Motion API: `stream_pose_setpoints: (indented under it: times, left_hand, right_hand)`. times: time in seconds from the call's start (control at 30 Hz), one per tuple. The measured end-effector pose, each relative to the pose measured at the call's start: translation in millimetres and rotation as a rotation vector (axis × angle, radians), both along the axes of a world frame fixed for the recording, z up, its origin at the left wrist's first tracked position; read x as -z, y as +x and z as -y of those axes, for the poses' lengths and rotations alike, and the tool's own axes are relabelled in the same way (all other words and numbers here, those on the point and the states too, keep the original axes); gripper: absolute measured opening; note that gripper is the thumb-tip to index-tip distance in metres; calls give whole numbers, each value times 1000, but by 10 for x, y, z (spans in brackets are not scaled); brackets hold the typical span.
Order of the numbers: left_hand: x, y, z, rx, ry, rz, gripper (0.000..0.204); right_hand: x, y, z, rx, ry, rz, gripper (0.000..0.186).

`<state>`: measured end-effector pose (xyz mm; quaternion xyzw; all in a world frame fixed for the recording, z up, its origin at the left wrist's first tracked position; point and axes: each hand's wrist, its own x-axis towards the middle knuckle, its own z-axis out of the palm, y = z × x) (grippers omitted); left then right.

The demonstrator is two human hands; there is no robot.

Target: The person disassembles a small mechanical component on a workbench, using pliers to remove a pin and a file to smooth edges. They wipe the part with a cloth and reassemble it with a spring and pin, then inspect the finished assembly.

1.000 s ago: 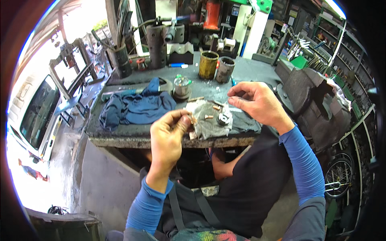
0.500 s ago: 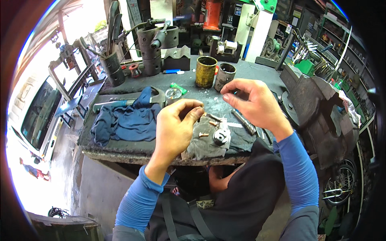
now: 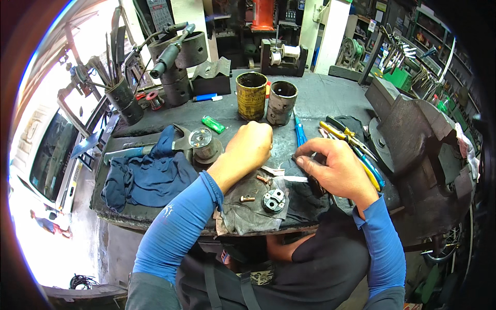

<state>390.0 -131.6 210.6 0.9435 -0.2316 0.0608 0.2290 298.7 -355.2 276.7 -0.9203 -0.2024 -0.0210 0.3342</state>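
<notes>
Head view: left hand [image 3: 249, 150] has moved nearer yellow cylindrical metal tin [image 3: 251, 102]; fingertips hidden, grip can't be told. Right hand [image 3: 336, 169] curled, grip unclear. Leaves round black-and-silver metal part [image 3: 274, 200], copper-coloured bolt [image 3: 247, 199] untouched on grey cloth [image 3: 237, 217].

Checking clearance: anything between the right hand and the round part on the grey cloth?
Yes, low down: a white strip lies between the right hand and the round part. Nothing tall visible there.
</notes>
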Motion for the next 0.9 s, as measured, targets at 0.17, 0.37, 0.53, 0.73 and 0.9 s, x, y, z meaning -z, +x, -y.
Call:
stream_pose_setpoints:
  times: [0.17, 0.37, 0.53, 0.73, 0.9]
  left_hand:
    - [8, -51, -87, 41, -25, 116, 27]
    - [-290, -770, -491, -45, -399, 207, 31]
    - [71, -1231, -1392, -539, -781, 214, 28]
    - [214, -1318, -2018, -24, -1821, -492, 69]
    - [235, -1423, -2147, -436, -1197, -42, 55]
  right_hand:
    - [17, 38, 26, -16, -18, 38, 21]
    - [3, 4, 16, -7, -72, 48, 22]
    - [-41, -31, -113, -72, -79, -16, 23]
    - [-84, -111, -237, -86, -48, -32, 22]
    - [-78, -187, -396, -79, -8, -10, 22]
